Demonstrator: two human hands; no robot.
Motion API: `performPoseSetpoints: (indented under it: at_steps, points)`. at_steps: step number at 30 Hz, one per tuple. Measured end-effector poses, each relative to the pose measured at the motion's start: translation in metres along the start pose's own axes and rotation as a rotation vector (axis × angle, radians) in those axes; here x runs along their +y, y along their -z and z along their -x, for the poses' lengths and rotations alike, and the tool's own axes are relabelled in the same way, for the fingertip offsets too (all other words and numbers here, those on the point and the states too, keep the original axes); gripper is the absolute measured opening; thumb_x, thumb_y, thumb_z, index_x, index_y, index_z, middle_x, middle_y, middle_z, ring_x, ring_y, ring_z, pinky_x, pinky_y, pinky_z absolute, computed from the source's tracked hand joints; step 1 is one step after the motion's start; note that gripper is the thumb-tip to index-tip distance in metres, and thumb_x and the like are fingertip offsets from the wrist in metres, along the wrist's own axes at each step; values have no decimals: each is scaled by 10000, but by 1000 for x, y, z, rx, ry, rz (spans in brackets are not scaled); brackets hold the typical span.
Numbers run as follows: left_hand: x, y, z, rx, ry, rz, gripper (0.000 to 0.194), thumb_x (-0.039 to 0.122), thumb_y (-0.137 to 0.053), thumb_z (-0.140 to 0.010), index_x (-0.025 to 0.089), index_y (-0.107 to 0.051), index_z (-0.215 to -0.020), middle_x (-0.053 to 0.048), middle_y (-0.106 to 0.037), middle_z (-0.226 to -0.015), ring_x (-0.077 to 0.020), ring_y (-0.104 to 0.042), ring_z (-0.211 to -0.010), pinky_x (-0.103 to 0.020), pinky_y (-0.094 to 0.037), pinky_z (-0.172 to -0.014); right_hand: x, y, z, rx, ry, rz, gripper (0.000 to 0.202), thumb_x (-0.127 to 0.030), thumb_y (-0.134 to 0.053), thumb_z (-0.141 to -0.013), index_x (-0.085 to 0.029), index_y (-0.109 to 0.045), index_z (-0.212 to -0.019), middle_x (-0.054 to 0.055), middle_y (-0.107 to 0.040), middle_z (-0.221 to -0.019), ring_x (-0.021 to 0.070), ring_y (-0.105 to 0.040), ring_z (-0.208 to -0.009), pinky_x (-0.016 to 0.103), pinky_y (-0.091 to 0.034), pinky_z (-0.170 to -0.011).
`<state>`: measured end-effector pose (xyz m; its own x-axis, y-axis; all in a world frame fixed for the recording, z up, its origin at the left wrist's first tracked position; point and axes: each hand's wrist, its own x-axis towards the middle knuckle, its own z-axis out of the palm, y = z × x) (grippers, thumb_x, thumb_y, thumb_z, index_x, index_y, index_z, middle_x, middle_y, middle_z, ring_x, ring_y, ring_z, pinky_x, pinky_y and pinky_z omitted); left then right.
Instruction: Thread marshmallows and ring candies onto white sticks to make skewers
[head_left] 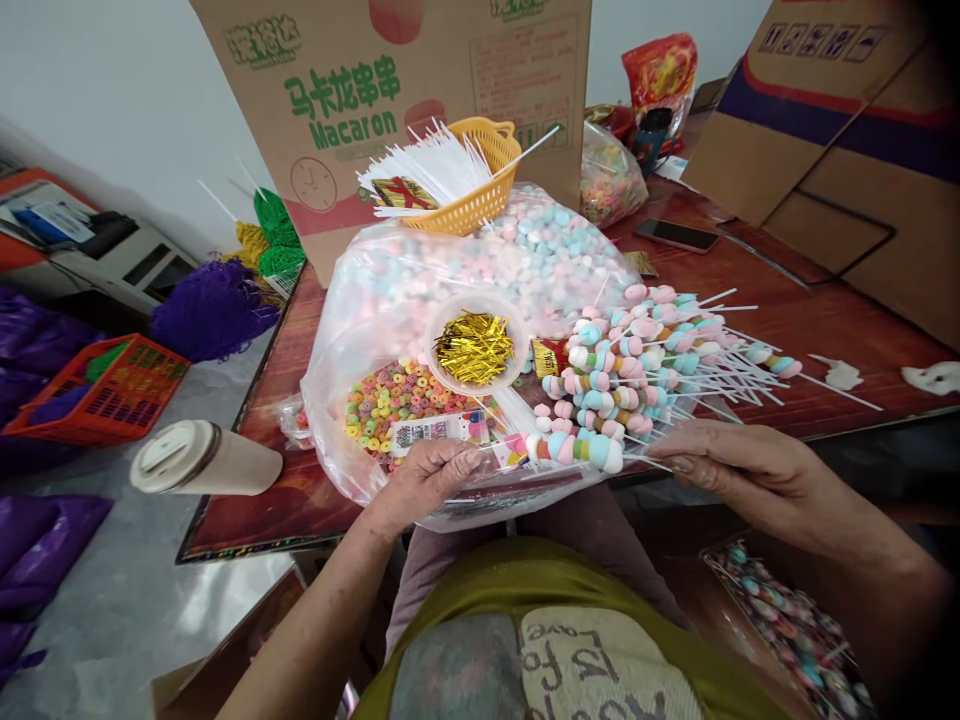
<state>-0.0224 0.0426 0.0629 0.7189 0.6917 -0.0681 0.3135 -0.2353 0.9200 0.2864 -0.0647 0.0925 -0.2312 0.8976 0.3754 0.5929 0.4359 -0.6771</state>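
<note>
In the head view, my right hand (739, 475) pinches the white stick of a marshmallow skewer (574, 449), strung with pink, blue, white and green pieces. The skewer lies level, its tip pointing left. My left hand (435, 475) is closed, thumb against fingers, on what looks like a clear printed plastic sleeve (514, 452) around the skewer's tip. Just behind the hands, a pile of finished skewers (637, 360) rests on the table. A white bowl (435, 365) holds gold twist ties (474, 348). Ring-shaped candies (397, 395) lie beside printed sleeves (442, 430).
A large clear bag (337, 300) of marshmallows covers the table's middle. On it sits a yellow basket (457, 213) of white sticks, before a cardboard box (360, 60). A lidded cup (206, 460) stands at the left edge, a phone (676, 235) at right. More skewers (787, 620) fill a box below.
</note>
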Motion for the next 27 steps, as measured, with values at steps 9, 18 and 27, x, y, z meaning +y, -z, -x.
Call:
performPoseSetpoints:
  at_steps: [9, 18, 27]
  points:
    - [0, -2, 0, 2, -68, -116, 377, 367, -406, -877, 137, -521, -601, 21, -438, -573, -81, -388, -553, -191, -326, -550, 10, 1, 0, -81, -161, -202, 181, -249, -521, -831, -197, -659, -935, 32, -629, -704, 108, -549, -601, 203, -450, -542]
    - [13, -3, -10, -243, 8, -65, 379, 447, -578, -753, 145, -619, -978, -4, -587, -782, -148, -517, -753, -219, -397, -698, 15, -14, -12, -107, -282, -348, 202, -322, -529, -821, -177, -657, -879, 4, -580, -649, 100, -519, -573, 200, -424, -508]
    - [16, -24, -32, -460, 258, 42, 375, 372, -742, -571, 154, -606, -844, 25, -556, -737, -129, -489, -706, -213, -390, -648, 4, -22, -46, -456, 11, -162, 281, -312, -428, -876, -134, -645, -882, 22, -601, -702, 92, -526, -638, 182, -408, -582]
